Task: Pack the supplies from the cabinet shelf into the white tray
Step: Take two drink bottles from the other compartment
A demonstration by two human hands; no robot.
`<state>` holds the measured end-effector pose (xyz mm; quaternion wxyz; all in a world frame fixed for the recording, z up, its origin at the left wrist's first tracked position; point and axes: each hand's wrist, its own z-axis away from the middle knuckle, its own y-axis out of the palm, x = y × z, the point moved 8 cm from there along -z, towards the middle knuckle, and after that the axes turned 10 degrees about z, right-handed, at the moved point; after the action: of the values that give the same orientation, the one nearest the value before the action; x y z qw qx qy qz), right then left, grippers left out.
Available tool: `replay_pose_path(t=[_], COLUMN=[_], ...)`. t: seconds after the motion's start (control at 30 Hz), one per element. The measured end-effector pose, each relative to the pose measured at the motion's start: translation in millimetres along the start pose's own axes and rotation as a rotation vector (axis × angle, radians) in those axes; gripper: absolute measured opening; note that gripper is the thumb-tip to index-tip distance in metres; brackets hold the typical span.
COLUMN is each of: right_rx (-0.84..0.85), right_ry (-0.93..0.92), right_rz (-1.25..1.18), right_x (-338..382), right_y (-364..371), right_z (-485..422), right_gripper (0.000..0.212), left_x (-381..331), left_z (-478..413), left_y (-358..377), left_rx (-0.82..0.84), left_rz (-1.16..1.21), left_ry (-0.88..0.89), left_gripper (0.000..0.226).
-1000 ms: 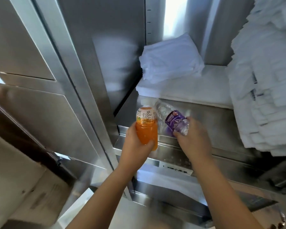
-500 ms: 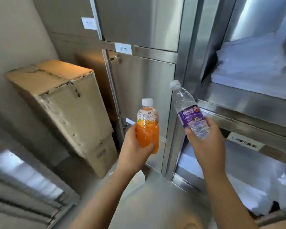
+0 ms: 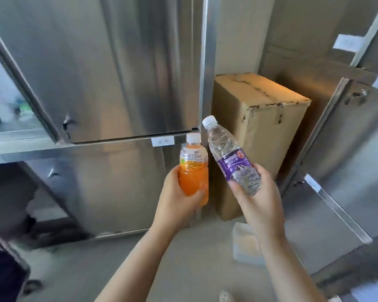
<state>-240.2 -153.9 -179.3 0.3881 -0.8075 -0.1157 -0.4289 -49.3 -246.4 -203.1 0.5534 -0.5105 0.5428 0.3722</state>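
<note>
Since 0.5 s ago we've swung left w/ both bottles: the shelf is out of frame, and the cardboard box (image 3: 260,127) now sits behind-right of the hands instead of left. Our left hand (image 3: 179,199) wraps the lower half of the orange juice bottle (image 3: 193,171); our right hand (image 3: 260,201) grips the water bottle (image 3: 229,158) round its base end. Hands apart, side by side. Juice: long axis vertical, cap up. Water: axis tilted, cap up and leftwards, shoulder just beside the juice cap; can't tell if touching. No white tray identifiable in view. Only candidate is a pale flat thing (image 3: 247,247) on the floor (image 3: 183,258), partly hidden by the right forearm (image 3: 292,264), so nearer the right hand; can't confirm. Our guess: carry step, nothing packed yet. Next move needs the tray located first, then bottles lowered in, prob. right one first.
</note>
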Motion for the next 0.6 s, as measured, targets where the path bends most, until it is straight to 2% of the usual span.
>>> replay_pose_path(t=[0.1, 0.23, 0.4, 0.5, 0.6], right_rx=[0.143, 0.312, 0.494, 0.589, 0.679], right_ry=[-0.099, -0.188, -0.268, -0.294, -0.307], right_rz=[-0.048, -0.097, -0.145, -0.184, -0.228], right_x=[45, 90, 141, 169, 196], right_y=[63, 138, 241, 300, 354], right_z=[8, 22, 40, 46, 43], right_gripper=[0.055, 0.055, 0.048, 0.049, 0.060], left_x=[19, 43, 76, 88, 91], left_z=[6, 18, 27, 18, -2], left_y=[-73, -153, -248, -296, -341], left_rx=[-0.161, -0.350, -0.560, -0.633, -0.713], left_rz=[0.012, 0.044, 0.017, -0.001, -0.002], left_ry=[-0.030, -0.080, -0.169, -0.200, -0.199], left_gripper=[0.072, 0.059, 0.067, 0.069, 0.068])
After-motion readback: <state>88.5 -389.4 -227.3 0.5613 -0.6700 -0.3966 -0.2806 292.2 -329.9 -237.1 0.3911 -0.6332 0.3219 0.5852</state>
